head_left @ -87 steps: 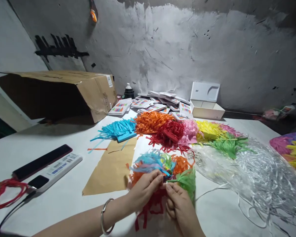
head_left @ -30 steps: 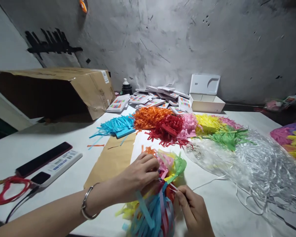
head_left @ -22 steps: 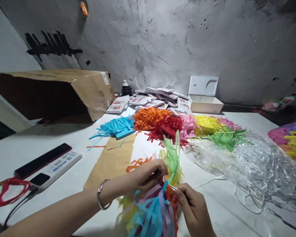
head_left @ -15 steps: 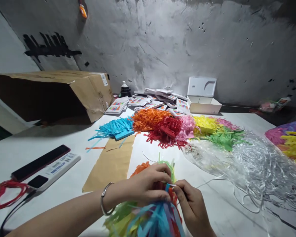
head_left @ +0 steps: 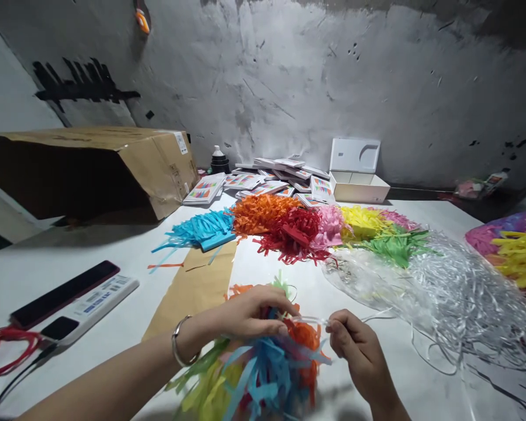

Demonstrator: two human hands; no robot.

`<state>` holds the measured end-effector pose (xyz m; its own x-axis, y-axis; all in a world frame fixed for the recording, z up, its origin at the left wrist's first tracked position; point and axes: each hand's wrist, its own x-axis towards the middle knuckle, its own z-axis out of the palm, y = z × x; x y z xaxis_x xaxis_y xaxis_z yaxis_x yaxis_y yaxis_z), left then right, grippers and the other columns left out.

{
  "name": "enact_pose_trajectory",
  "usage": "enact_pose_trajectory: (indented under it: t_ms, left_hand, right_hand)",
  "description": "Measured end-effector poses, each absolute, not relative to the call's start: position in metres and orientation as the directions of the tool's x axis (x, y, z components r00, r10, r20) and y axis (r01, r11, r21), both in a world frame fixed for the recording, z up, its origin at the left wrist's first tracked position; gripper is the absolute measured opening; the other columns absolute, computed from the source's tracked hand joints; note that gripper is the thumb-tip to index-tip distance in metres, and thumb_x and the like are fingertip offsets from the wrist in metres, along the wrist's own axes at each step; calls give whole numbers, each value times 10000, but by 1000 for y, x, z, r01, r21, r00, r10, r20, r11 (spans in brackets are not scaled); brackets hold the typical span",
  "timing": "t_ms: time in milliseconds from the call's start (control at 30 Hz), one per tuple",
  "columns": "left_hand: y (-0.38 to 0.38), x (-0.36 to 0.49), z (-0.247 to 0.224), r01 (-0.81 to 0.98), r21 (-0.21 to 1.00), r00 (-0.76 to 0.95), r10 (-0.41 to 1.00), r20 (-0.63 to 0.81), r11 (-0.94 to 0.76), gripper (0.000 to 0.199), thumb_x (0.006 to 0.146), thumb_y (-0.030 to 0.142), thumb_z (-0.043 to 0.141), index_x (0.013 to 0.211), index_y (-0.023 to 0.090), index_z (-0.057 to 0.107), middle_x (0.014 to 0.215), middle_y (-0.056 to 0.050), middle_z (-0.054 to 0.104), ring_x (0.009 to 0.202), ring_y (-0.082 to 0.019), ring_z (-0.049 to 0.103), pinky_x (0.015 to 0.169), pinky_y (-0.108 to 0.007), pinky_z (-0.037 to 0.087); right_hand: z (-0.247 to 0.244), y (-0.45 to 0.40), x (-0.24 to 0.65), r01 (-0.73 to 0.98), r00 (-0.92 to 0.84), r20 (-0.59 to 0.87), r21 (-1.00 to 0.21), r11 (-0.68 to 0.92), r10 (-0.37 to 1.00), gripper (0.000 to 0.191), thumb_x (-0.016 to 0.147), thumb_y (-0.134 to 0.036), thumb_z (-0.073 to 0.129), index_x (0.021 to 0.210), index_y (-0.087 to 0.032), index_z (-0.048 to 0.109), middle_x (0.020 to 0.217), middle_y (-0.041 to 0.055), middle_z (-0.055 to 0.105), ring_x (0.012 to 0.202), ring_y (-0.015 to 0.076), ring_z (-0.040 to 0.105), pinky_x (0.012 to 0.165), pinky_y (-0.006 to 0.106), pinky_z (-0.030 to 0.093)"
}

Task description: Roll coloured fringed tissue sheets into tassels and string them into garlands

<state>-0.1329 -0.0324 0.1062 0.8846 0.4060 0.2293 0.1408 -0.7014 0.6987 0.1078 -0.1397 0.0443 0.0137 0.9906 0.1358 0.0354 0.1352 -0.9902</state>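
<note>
Scuffed grey wall point(head_left: 284, 76) behind white table point(head_left: 131, 248)

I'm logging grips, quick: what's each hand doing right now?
Left hand: closed around the multicoloured strip bundle.
Right hand: closed, pinching the whitish string.

The left hand point(head_left: 258, 313) hides the middle of the paper streamers point(head_left: 267, 368) (some tips run off the bottom edge). The left edge cuts off the cardboard box point(head_left: 158, 169).
</note>
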Motion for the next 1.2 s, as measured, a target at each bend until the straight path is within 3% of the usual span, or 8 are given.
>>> enact_pose_trajectory:
  t_ms: [133,267,467,700,833,967,1067,1200]
  left_hand:
    - [-32,-126,100,234,593,865,444,235,-770,419,1026,472,478,826,172,691,781,-40,642,743,-170,573,771,-293,433]
    - [-26,-133,97,285,433,863,426,272,-855,218,1025,276,462,896,179,609,956,-72,664,875,-195,568,889,-336,403]
    - [-16,-162,111,347,601,840,523,142,-720,263,1062,353,383,1023,184,581,962,-53,639,840,-173,572,754,-253,463]
    - [4,-186,109,477,636,727,679,102,-607,321,1059,432,368,926,181,517,834,7,550,741,-141,519,682,-229,439]
    - [-7,-161,101,448,573,775,618,134,-686,247,1048,342,369,897,193,495,778,17,540,665,-132,482,616,-222,402]
    - [-21,-129,99,361,545,837,521,167,-756,149,1014,256,407,936,198,520,874,-20,615,737,-157,541,682,-249,442]
    - [-24,-125,102,345,529,843,504,189,-775,99,990,224,446,1000,198,542,941,-44,644,813,-178,580,742,-270,465]
    - [-26,-139,108,382,554,824,544,158,-739,97,948,202,529,1037,202,568,963,-42,650,835,-190,592,735,-277,473]
  right_hand:
    - [48,-142,109,47,22,164,-986,162,986,394,939,-541,602,755,-196,647,613,-26,453,559,114,343,526,258,287]
    - [46,-141,125,103,43,149,-984,144,988,403,916,-559,619,751,-195,670,591,-29,430,555,117,333,521,260,286]
    - [33,-127,179,414,56,84,-909,54,995,489,868,-663,563,739,-212,702,631,16,569,576,154,470,555,281,386]
    - [53,-122,271,629,393,165,-766,-133,905,332,766,-476,639,618,-191,725,721,195,679,815,391,661,749,528,482]
    - [61,-113,213,706,390,379,-709,-8,839,368,885,-370,494,1061,-165,744,1200,234,658,1250,377,546,1050,572,394]
    - [65,-100,106,599,-123,445,-679,424,887,532,943,-327,535,1462,-217,495,1465,103,550,1375,249,477,1155,425,371]
    - [71,-96,70,444,-236,393,-770,458,889,316,992,-270,464,1242,-204,647,1141,89,714,1068,218,655,933,341,498]
    - [71,-96,77,398,-249,361,-808,435,899,309,1030,-321,434,900,-204,688,814,22,680,744,151,621,696,260,449]
